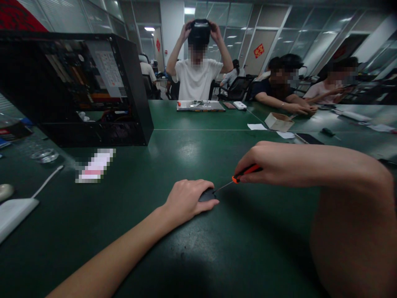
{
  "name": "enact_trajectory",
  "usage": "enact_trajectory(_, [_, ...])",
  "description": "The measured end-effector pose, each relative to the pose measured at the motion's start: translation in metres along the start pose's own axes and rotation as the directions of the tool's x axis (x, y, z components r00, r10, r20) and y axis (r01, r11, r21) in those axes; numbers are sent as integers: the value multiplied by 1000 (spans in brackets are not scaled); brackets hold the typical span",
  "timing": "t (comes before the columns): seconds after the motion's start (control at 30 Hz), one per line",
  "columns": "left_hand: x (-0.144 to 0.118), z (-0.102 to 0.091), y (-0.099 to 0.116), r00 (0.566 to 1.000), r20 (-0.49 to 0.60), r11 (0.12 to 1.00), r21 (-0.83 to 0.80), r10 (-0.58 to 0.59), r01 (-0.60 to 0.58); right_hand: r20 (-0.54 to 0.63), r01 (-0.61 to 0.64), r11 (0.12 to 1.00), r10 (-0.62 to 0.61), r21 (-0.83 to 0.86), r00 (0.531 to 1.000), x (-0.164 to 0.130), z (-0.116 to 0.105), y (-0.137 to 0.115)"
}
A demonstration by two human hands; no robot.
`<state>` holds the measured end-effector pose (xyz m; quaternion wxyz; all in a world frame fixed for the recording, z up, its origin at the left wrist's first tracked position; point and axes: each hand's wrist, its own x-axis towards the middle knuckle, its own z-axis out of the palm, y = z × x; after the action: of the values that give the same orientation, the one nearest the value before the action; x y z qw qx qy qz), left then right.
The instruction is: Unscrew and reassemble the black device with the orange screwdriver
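From where I stand, the dark mouse-like object point(206, 195) on the table point(186, 151) looks light, hard and slightly slick, best held by its sides, as the left hand point(190, 200) grips it while the right hand point(259, 163) clasps a red-and-black screwdriver point(236, 179).

dark object point(207, 195) partly hidden by left fingers point(202, 184), screwdriver handle point(249, 169) partly covered, computer case point(136, 91) cropped at left
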<state>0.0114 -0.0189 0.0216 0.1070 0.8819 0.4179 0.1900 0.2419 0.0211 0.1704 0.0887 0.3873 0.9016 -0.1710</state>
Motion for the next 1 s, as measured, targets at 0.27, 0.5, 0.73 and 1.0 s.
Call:
enact_trajectory(0.27, [0, -2, 1, 1000, 13, 1000, -8, 3, -3, 52, -12, 999, 9, 44, 999, 1, -2, -4])
enact_trajectory(0.5, [-1, -4, 2, 999, 18, 999, -9, 49, -49, 31, -26, 999, 25, 20, 999, -1, -2, -3])
enact_trajectory(0.73, [-1, -2, 2, 997, 10, 997, 18, 74, -74, 55, -55, 998, 54, 15, 997, 0, -3, -1])
enact_trajectory(1.0, [0, -4, 3, 996, 27, 996, 35, 82, -83, 70, -49, 999, 49, 0, 996, 2, -4, -2])
